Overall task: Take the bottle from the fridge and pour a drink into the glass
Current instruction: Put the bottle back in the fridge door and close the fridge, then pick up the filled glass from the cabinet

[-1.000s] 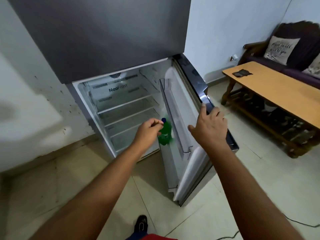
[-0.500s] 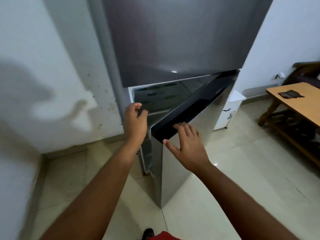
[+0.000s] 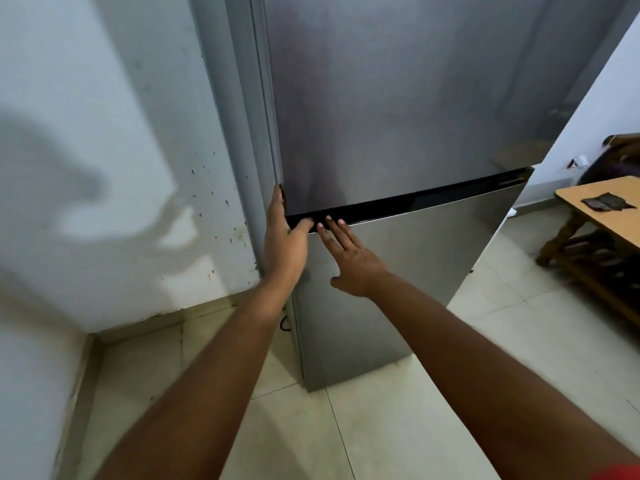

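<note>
The grey fridge stands shut, its upper door point(image 3: 398, 98) and lower door point(image 3: 415, 271) parted by a black handle groove point(image 3: 433, 197). My left hand point(image 3: 284, 237) lies at the groove's left corner, fingers pointing up along the fridge edge and thumb in the groove. My right hand point(image 3: 349, 258) rests flat on the lower door just right of it, fingers spread and fingertips at the groove. Neither hand holds anything. No bottle or glass is in view.
A stained white wall point(image 3: 104, 168) stands close on the left of the fridge. At the right is a wooden table point(image 3: 616, 223) with a dark cloth point(image 3: 604, 203) on it. Pale tiled floor point(image 3: 346, 427) lies below.
One second ago the lower door was wide open with my left hand at a green bottle in the door shelf. The door has swung shut, and both hands are now at its top edge.
</note>
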